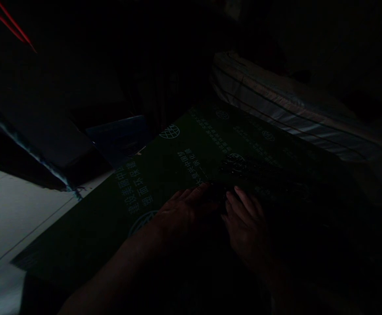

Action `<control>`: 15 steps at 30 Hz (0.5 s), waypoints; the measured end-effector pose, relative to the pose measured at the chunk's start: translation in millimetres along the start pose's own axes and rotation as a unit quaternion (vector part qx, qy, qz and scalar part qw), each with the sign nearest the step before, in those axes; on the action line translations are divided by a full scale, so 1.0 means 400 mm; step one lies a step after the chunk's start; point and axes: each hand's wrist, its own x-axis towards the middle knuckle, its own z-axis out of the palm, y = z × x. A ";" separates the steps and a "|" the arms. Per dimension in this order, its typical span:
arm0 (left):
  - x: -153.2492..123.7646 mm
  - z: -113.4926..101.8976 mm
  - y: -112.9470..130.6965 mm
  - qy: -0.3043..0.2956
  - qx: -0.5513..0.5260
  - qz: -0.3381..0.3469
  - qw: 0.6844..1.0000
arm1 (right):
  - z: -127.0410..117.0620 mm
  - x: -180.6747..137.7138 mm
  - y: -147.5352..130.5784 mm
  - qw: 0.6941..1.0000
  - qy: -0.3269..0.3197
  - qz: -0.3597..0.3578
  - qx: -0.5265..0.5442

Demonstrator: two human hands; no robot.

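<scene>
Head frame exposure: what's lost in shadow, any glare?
Head view: underexposed; left hand and right hand dim, dark pieces near them mostly lost in shadow, bar small glints. Head view: pale floor at left brightest, no strong glare; print on green sheet fades rightward.

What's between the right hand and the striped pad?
In the head view, dark glinting material, too dim to identify, lies on the green printed board between the right hand and striped pad.
</scene>
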 end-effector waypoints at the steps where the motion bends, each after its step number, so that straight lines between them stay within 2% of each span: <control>1: 0.000 0.002 0.000 -0.002 0.000 -0.002 1.000 | 0.000 -0.001 -0.001 1.000 0.000 0.001 0.001; 9: 0.002 0.004 0.000 0.007 -0.002 0.008 1.000 | 0.005 -0.005 -0.001 1.000 -0.014 0.007 0.011; 15: 0.004 0.015 -0.012 0.007 0.004 0.009 1.000 | 0.008 -0.010 -0.004 0.999 0.036 0.023 0.008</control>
